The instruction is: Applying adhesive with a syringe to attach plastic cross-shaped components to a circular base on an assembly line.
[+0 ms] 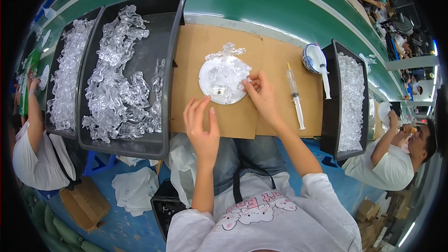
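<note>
On brown cardboard in front of me lies a round white plate (204, 80) with clear plastic pieces (218, 73) on it. One clear, branching plastic piece (227, 51) reaches over its far edge. My right hand (264, 97) is at the plate's right rim, thumb and forefinger pinched on a small clear plastic piece (245, 83). By the near left rim is my left hand (201, 128), palm up with fingers apart, nothing seen in it. A syringe (295, 95) with a yellowish tip lies on the cardboard to the right.
Black trays (161, 32) of clear plastic parts stand at left. A narrower black bin (330, 112) of small clear pieces is at right. Beside it, a blue-and-white bowl (308, 60) has another syringe (325, 81) leaning in it. People work on both sides.
</note>
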Available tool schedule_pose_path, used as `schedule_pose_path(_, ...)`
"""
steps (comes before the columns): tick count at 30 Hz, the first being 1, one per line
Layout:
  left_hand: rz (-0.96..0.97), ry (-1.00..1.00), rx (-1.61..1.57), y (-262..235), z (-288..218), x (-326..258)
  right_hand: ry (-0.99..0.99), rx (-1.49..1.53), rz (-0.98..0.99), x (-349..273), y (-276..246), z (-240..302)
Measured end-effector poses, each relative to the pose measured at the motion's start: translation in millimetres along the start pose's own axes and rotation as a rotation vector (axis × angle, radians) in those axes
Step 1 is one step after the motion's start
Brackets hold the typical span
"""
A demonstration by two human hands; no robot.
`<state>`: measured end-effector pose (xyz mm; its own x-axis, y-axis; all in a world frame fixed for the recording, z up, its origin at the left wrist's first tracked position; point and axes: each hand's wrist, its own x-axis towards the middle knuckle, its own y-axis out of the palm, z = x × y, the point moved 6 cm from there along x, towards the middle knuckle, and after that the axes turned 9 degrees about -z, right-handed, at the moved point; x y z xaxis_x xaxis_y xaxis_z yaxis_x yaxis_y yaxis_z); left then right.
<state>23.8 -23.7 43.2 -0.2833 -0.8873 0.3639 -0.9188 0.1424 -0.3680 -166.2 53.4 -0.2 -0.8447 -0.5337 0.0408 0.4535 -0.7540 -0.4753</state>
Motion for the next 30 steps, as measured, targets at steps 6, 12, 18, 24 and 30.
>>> schedule_pose_path(6,-0.079,-0.091,-0.165,17.9,2.4,31.0,-0.148,-0.054,0.088,0.5,2.9,15.3)
schedule_pose_path(12,-0.007,0.016,-0.245,46.4,-9.5,77.6,-0.048,-0.059,0.143,3.8,-1.5,16.8)
schedule_pose_path(18,0.279,-0.048,-0.386,84.7,6.2,105.6,-0.066,-0.158,-0.008,-7.5,-57.4,24.1)
schedule_pose_path(24,0.304,-0.084,-0.407,83.5,-0.3,111.3,-0.346,-0.515,-0.046,-37.9,-135.8,-15.5)
schedule_pose_path(30,0.272,-0.084,-0.421,71.9,-51.6,124.4,-0.421,-0.394,-0.198,-43.1,-146.7,-39.0)
